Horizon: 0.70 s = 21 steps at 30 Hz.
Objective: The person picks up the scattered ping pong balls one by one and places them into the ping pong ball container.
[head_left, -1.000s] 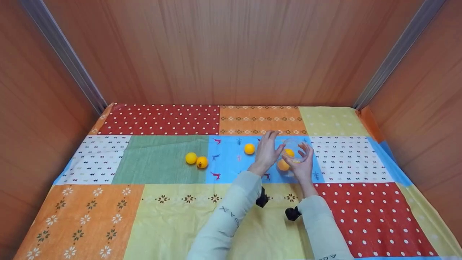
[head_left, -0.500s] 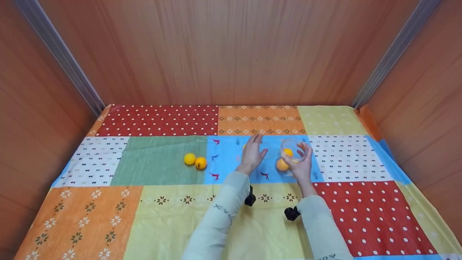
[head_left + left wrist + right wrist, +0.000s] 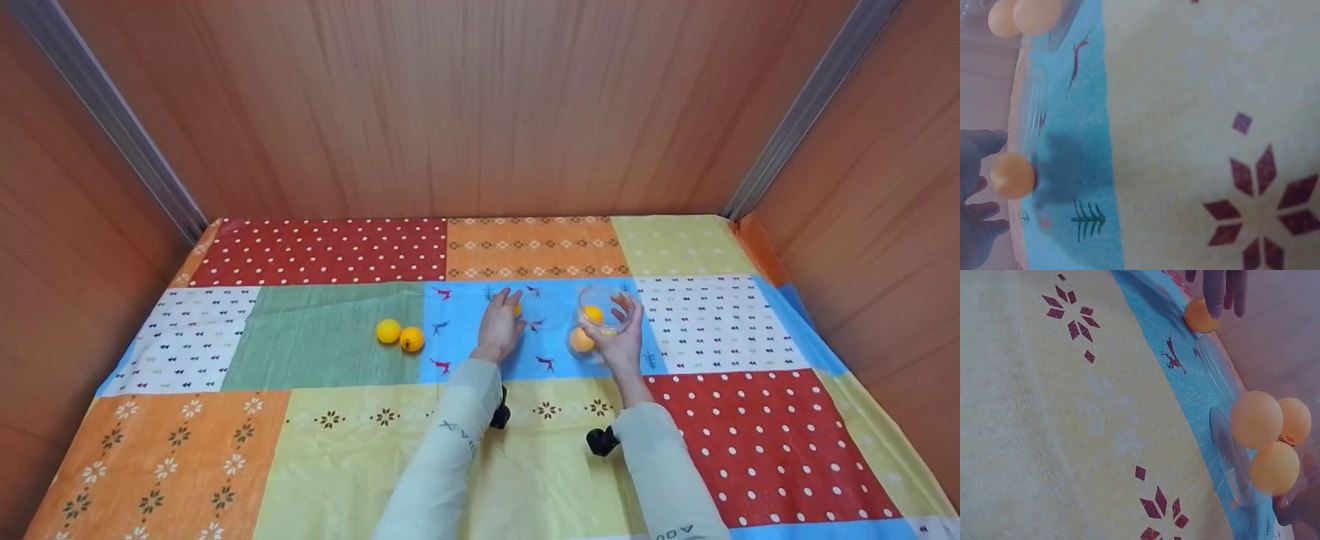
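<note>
Nearest us, our right hand (image 3: pixel 619 339) grips the clear cup (image 3: pixel 600 319), which holds three orange balls (image 3: pixel 1266 433) (counted in the right wrist view). Our left hand (image 3: pixel 499 326) touches a fourth ball (image 3: pixel 1012 175) with relaxed fingers. Two more balls (image 3: pixel 400 334) wait uncollected at far left.

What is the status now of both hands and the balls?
Left hand on a loose orange ball. Right hand grips clear cup, balls inside. Ball pair lies apart, nothing blocking.
</note>
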Each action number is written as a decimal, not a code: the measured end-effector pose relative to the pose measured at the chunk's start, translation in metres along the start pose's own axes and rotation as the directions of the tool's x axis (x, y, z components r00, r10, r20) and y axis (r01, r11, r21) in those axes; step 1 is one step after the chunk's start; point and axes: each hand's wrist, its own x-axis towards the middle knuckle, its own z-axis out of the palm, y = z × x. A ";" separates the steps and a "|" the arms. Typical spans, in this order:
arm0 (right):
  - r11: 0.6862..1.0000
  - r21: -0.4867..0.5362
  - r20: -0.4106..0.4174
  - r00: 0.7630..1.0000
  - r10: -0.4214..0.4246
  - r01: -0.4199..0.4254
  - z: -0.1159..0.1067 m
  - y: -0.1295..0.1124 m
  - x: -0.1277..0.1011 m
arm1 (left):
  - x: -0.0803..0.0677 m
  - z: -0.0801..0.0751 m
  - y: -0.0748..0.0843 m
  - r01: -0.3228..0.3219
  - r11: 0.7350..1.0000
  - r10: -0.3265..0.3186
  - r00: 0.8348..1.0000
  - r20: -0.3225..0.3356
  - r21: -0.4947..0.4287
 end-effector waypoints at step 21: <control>0.999 0.012 -0.013 0.999 -0.047 0.047 0.001 0.000 0.001 | -0.001 0.011 -0.003 0.031 0.999 -0.030 0.999 0.017 -0.043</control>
